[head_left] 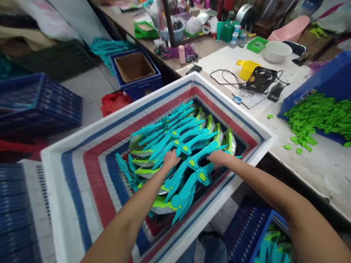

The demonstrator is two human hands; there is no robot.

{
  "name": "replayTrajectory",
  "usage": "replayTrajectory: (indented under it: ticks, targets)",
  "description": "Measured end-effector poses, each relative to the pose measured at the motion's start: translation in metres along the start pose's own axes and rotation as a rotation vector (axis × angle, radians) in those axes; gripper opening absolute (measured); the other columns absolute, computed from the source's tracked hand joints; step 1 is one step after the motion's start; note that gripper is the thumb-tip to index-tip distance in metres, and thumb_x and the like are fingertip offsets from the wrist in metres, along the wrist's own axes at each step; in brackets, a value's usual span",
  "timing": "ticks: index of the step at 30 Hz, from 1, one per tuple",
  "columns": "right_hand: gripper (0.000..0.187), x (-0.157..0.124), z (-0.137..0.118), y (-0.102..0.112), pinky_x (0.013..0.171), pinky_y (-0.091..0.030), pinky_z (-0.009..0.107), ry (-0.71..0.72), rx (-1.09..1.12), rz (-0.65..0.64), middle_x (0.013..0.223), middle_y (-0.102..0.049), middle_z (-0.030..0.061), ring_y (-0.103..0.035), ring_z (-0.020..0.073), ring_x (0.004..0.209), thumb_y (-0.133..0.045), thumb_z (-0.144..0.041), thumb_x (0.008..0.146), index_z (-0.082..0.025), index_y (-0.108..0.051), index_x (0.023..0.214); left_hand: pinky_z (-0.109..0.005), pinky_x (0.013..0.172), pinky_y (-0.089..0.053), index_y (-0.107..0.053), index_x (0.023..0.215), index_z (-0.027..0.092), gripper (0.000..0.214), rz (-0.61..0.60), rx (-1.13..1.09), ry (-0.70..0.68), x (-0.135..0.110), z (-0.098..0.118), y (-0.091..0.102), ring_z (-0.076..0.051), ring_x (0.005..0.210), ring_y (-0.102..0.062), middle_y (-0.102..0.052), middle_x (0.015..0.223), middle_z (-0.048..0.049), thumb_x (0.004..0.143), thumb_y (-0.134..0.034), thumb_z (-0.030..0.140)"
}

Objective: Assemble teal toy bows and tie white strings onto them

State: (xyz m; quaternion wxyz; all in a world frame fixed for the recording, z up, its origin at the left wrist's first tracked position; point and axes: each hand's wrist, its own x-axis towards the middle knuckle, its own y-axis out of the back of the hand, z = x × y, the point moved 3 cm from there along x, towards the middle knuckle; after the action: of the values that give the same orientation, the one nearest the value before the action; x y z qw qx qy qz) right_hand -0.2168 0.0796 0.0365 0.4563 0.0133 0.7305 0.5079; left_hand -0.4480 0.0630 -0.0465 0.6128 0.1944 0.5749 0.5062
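A deep white bin (90,204) with red and blue stripes stands in front of me. At its bottom lies a layered pile of teal and lime-green plastic toy bows (181,146) with thin white strings. My left hand (170,159) reaches down into the bin and rests on the pile, fingers curled onto a teal bow. My right hand (219,158) presses on the pile further right, fingers bent down over a teal bow. Whether either hand actually grips a bow is unclear.
To the right, a worktable (315,164) carries a heap of small green plastic parts (315,117) spilling from a blue bin (329,80), a small black fan (259,78) with cables, a yellow scoop and a white bowl. Blue crates (35,106) stand left and below right.
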Motion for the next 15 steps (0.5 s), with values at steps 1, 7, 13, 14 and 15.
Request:
replayTrajectory:
  ticks: [1, 7, 13, 14, 15]
  targets:
    - [0.027, 0.003, -0.003, -0.006, 0.073, -0.047, 0.033, 0.025, -0.009, -0.035, 0.093, -0.071, 0.0115, -0.066, 0.0249, 0.085, -0.071, -0.016, 0.071, -0.016, -0.070, 0.098, -0.039, 0.091, -0.046, -0.053, 0.121, 0.008, 0.049, -0.030, -0.001, 0.008, 0.005, -0.002, -0.002, -0.036, 0.114, -0.058, -0.061, 0.119, -0.0238, 0.077, -0.063, 0.026]
    - [0.025, -0.019, -0.017, -0.002, 0.070, -0.044, 0.031, 0.130, -0.025, 0.019, 0.101, -0.067, 0.0141, -0.064, 0.0247, 0.091, -0.055, -0.016, 0.084, -0.013, -0.064, 0.107, -0.039, 0.087, -0.047, -0.052, 0.121, 0.010, 0.047, -0.085, -0.045, 0.004, 0.006, -0.018, 0.025, -0.035, 0.111, -0.059, -0.064, 0.115, -0.0202, 0.076, -0.055, 0.025]
    - [0.020, -0.109, -0.024, 0.056, 0.065, -0.038, 0.030, 0.098, -0.007, 0.280, 0.084, -0.064, 0.0091, -0.061, 0.0212, 0.078, -0.051, -0.018, 0.086, -0.018, -0.065, 0.101, -0.029, 0.062, -0.051, -0.065, 0.076, 0.017, 0.035, -0.508, -0.235, -0.178, -0.025, -0.022, 0.099, -0.022, 0.065, -0.063, -0.065, 0.062, -0.0011, 0.057, -0.067, 0.046]
    - [0.022, -0.134, -0.021, 0.059, 0.064, -0.037, 0.029, 0.055, 0.030, 0.309, 0.084, -0.065, 0.0083, -0.060, 0.0199, 0.076, -0.053, -0.019, 0.086, -0.019, -0.065, 0.104, -0.029, 0.056, -0.050, -0.064, 0.071, 0.018, 0.039, -0.562, -0.282, -0.193, -0.034, -0.021, 0.113, -0.021, 0.058, -0.061, -0.062, 0.057, 0.0001, 0.051, -0.069, 0.051]
    - [0.025, -0.162, -0.017, 0.057, 0.063, -0.036, 0.029, 0.000, 0.074, 0.345, 0.084, -0.065, 0.0077, -0.060, 0.0188, 0.074, -0.055, -0.020, 0.084, -0.020, -0.065, 0.107, -0.030, 0.053, -0.050, -0.064, 0.068, 0.019, 0.043, -0.542, -0.306, -0.190, -0.043, -0.018, 0.128, -0.020, 0.055, -0.059, -0.062, 0.056, 0.0007, 0.045, -0.071, 0.055]
